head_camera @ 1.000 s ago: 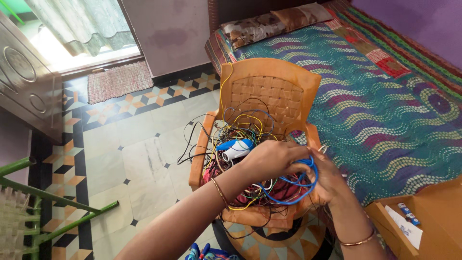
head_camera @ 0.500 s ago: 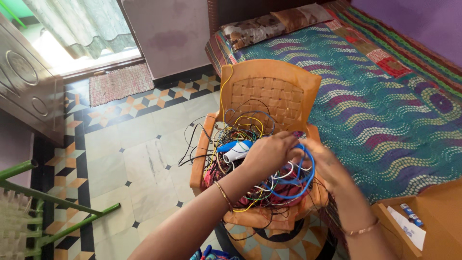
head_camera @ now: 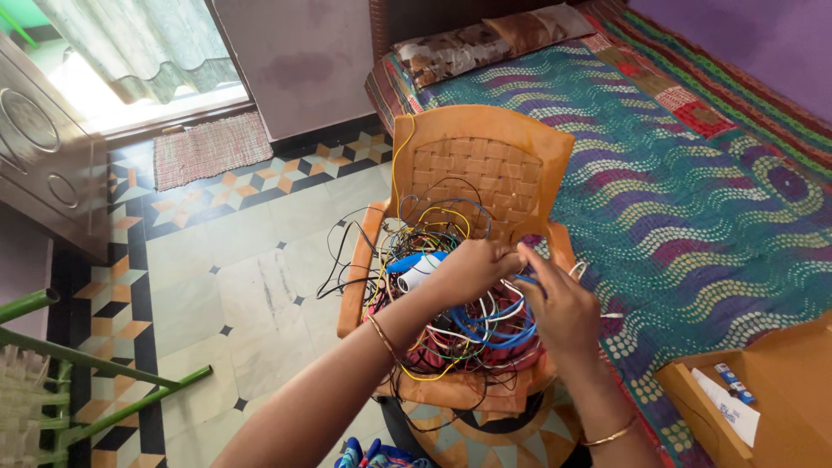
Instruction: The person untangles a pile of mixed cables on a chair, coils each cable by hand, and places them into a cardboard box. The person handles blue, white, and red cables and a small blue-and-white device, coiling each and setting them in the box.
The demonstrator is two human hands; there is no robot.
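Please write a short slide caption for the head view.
Two hands work a blue cable in tangled wires on an orange chair.

Chair seat [head_camera: 451, 394] buried under wires [head_camera: 451, 334]

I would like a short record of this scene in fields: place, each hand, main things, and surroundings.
place: bedroom, orange plastic chair beside a bed
left hand: left hand over the tangle of wires, fingers pinched on a wire
right hand: right hand beside it, fingers closed on the blue cable
on the chair: wires of many colours, a white and blue device
surroundings: cardboard box at lower right, green chair at left, patterned tile floor
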